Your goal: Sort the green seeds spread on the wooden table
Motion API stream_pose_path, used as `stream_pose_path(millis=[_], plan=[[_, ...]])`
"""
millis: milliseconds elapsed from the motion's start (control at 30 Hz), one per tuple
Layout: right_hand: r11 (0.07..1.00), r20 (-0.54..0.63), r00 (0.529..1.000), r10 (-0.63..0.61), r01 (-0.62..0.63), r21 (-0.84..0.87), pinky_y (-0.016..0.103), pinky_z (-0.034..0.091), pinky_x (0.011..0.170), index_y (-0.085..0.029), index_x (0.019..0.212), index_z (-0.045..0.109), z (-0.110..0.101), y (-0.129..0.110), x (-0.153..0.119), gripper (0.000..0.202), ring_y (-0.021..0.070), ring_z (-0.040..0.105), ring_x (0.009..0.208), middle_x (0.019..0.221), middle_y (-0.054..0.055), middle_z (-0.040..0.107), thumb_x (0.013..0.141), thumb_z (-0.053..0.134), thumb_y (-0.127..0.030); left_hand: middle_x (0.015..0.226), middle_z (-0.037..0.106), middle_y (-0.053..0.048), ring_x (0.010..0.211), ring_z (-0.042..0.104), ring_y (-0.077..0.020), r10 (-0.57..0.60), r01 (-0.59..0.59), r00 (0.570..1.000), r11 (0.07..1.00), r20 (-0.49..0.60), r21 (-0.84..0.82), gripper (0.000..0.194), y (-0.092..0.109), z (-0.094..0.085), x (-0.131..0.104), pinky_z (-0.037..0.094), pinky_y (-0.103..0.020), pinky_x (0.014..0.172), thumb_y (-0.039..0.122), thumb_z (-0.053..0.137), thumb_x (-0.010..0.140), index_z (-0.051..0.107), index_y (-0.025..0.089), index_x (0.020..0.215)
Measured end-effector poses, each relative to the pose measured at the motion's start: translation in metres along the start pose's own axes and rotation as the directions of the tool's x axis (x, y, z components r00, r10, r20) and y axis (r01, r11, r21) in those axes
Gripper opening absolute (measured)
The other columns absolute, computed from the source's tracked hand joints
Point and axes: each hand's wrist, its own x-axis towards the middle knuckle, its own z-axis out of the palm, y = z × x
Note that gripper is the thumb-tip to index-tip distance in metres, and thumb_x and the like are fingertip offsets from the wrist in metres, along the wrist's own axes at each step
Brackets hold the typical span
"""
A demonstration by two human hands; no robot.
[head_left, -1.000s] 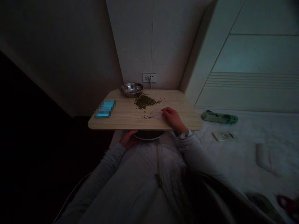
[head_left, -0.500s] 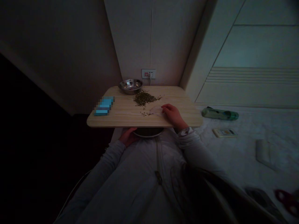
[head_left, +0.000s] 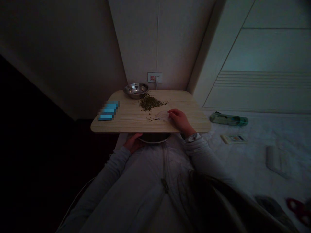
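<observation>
My right hand (head_left: 180,121) is closed on the right end of a clear, thin plastic piece (head_left: 162,115) over the wooden board (head_left: 131,124). Small dark green grains (head_left: 150,103) lie in a pile behind it, and a few loose ones sit at its left edge. My left hand (head_left: 133,143) grips the left rim of a round bowl (head_left: 155,139) on my lap, partly hidden under the board's front edge. A shiny metal bowl (head_left: 136,90) stands at the board's back left.
A pixelated blue item (head_left: 108,111) lies on the board's left side. Behind is a wall socket (head_left: 155,77) with a plug. On the white bedding at right are a green bottle (head_left: 228,119), a phone-like object (head_left: 234,139) and a red item (head_left: 298,207).
</observation>
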Motion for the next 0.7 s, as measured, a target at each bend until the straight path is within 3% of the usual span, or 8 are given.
stream_pose_path(millis=[700], plan=[[1.000, -0.003, 1.000, -0.021, 0.021, -0.008, 0.028, 0.039, 0.068, -0.016, 0.083, 0.060, -0.0001, 0.0001, -0.0016, 0.024, 0.0126, 0.052, 0.064, 0.063, -0.001, 0.059, 0.068, 0.043, -0.026, 0.082, 0.066, -0.004, 0.082, 0.061, -0.0181, 0.010, -0.010, 1.000, 1.000, 0.001, 0.008, 0.012, -0.0014, -0.0020, 0.0023, 0.051, -0.028, 0.062, 0.018, 0.052, 0.069, 0.059, 0.017, 0.080]])
